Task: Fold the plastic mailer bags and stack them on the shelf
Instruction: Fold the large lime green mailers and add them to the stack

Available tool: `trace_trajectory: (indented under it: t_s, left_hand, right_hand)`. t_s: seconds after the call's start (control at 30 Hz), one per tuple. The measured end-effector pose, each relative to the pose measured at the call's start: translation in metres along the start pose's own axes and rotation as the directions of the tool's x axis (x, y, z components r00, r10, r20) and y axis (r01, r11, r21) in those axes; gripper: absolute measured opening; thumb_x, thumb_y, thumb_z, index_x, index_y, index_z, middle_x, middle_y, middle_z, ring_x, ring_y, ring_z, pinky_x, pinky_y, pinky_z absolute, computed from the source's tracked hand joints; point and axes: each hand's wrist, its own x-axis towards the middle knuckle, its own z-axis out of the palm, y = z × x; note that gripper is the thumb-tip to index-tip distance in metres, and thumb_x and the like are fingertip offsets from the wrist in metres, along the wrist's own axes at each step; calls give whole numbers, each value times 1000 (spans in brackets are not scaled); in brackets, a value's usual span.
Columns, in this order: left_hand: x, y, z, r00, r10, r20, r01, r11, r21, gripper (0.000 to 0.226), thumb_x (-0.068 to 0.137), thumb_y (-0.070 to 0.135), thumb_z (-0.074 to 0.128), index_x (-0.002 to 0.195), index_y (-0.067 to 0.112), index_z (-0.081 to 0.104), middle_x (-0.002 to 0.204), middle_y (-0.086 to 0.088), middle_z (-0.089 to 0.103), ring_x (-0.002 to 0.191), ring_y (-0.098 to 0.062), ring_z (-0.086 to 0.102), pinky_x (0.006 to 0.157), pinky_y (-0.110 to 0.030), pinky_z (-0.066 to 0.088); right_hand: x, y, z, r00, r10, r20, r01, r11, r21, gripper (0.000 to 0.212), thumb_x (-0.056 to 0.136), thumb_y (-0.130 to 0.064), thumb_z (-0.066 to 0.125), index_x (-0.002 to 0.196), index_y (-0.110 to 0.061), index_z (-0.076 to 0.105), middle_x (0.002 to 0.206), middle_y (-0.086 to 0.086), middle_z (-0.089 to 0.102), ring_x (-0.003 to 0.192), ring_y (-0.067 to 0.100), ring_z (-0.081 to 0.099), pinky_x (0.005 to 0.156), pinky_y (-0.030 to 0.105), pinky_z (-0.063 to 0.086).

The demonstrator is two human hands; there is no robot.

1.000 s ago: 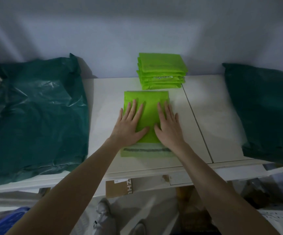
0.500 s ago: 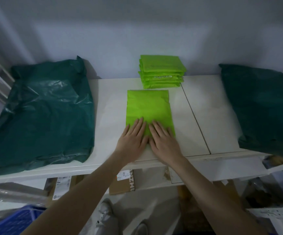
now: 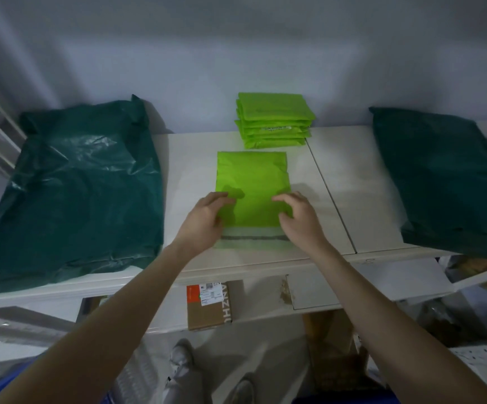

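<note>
A bright green mailer bag (image 3: 252, 182) lies flat in the middle of the white shelf (image 3: 344, 199), its pale flap with a dark strip nearest me. My left hand (image 3: 205, 220) is at its left edge and my right hand (image 3: 300, 218) at its right edge. Both have curled fingers over the near half. Whether the fingers pinch the plastic or only rest on it is unclear. A stack of folded green bags (image 3: 274, 121) stands behind it against the wall.
A large dark green plastic bag (image 3: 73, 188) fills the shelf's left side and another dark green bag (image 3: 452, 182) the right side. Below the shelf edge sit a cardboard box (image 3: 210, 307) and more boxes. My shoes show on the floor.
Both hands pressed flat on the bag and slid toward me. Now they have lifted and spread to the bag's two side edges, fingers curled, and the flap strip shows again.
</note>
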Motion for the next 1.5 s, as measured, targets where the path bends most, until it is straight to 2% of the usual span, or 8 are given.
trace_trajectory:
  t_s: [0.3,0.5,0.67,0.83,1.0,1.1,1.33,1.5]
  left_hand:
    - [-3,-27,-9,999,-33,-19,34,998,59,39,80,0,65,114,19,67,132,-3,52,118,-27,50,102,-33,38]
    - [-2,-22,-2,1000,6,8,-7,996,90,24,86,18,57,104,20,73,122,-7,61,108,-29,59,96,-40,47]
    - [-3,-24,-3,1000,-4,24,2,996,93,33,84,8,52,109,19,70,127,-5,60,114,-30,54,98,-42,44]
    - [-2,-24,-6,997,-27,72,20,996,85,31,85,24,60,116,24,66,131,2,55,118,-26,50,98,-45,42]
    - [2,-27,0,999,-47,13,46,996,74,28,83,25,68,111,25,68,125,5,58,114,-24,50,97,-45,42]
    - [7,-25,3,997,-77,-27,78,995,63,21,83,26,69,102,22,72,116,3,63,107,-24,54,95,-39,43]
    - [14,-13,-4,961,-274,24,263,888,-376,17,85,35,66,84,19,71,86,6,63,81,-13,58,83,-26,49]
    - [14,-9,-9,965,-263,-4,235,867,-439,23,90,34,59,69,27,62,74,10,54,69,-4,47,71,-23,35]
  right_hand:
    - [-2,19,-10,997,75,10,-71,969,-236,58,71,18,46,118,-11,61,95,5,41,95,26,43,70,25,28]
    - [-1,25,-10,996,83,17,-79,983,-163,50,69,16,49,107,-12,68,94,8,43,92,32,52,84,36,46]
    - [1,28,-10,997,79,7,-78,992,-99,27,82,2,60,103,-12,70,94,7,42,84,23,50,77,23,36]
    - [3,30,-12,995,97,21,-95,992,-85,54,74,21,41,108,-11,68,89,4,40,82,21,47,77,27,39]
    - [7,36,-11,995,95,2,-95,993,-73,40,82,13,50,111,-9,68,94,7,42,84,27,53,70,13,36]
    - [10,39,-11,994,106,-5,-106,993,-56,36,90,6,42,109,-9,69,95,10,46,85,27,54,68,21,32]
    - [11,44,-12,990,133,-52,-127,987,101,37,86,12,47,100,-11,72,96,18,60,89,28,59,74,20,41]
    - [12,37,-12,990,117,-74,-107,986,125,30,74,4,68,101,-8,70,89,2,53,93,24,53,83,14,39]
